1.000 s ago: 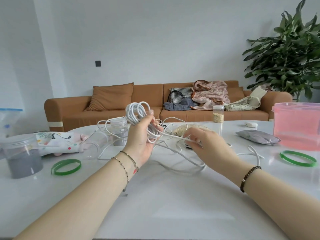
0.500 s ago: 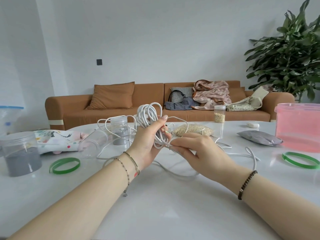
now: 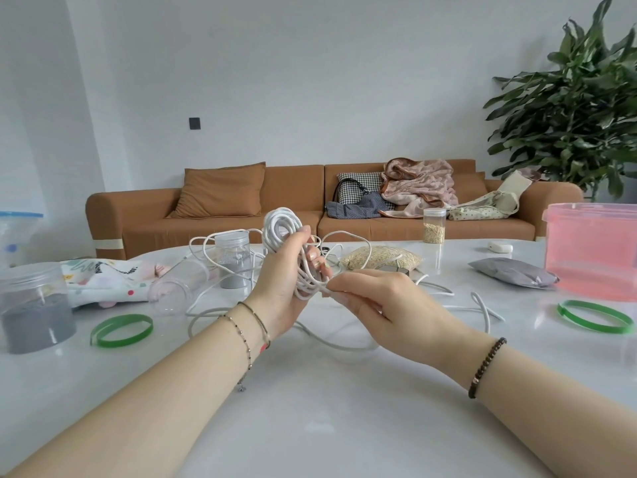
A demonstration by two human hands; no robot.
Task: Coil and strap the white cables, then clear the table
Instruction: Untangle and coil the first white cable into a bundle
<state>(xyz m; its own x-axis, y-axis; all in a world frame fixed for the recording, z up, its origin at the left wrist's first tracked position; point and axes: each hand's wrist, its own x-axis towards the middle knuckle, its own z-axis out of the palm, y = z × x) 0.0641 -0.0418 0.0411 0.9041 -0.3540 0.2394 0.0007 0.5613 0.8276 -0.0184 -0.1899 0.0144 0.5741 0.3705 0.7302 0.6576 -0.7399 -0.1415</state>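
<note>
We've got the coil [image 3: 281, 224] clamped in our left hand [image 3: 286, 281], fingers curled round the bundle, loops sticking up above the fist. Our right hand [image 3: 382, 305] sits right beside it, pinching the strand where it leaves the bottom of the bundle. The rest of the cable [image 3: 485, 313] lies loose on the counter [image 3: 310, 408], trailing out beyond the right hand and curving under both wrists. More of it loops behind the left hand near a jar [image 3: 232, 262]. We can't tell if that's one cable or two.

Looks to us like we're mid-wind with a fair bit of slack to go. Tips for this bit:
- Make each new turn the same size as the loops already there, and lay it beside the last one, not across it.
- Let the strand slide through the right-hand pinch so twists run out toward the free end.
- Trap every turn with the left thumb before reaching for more.
- Watch the slack behind the left hand, since it could drag that jar over.

A green band [image 3: 122, 330] lies off to the left of the left hand, probably our strap.
</note>
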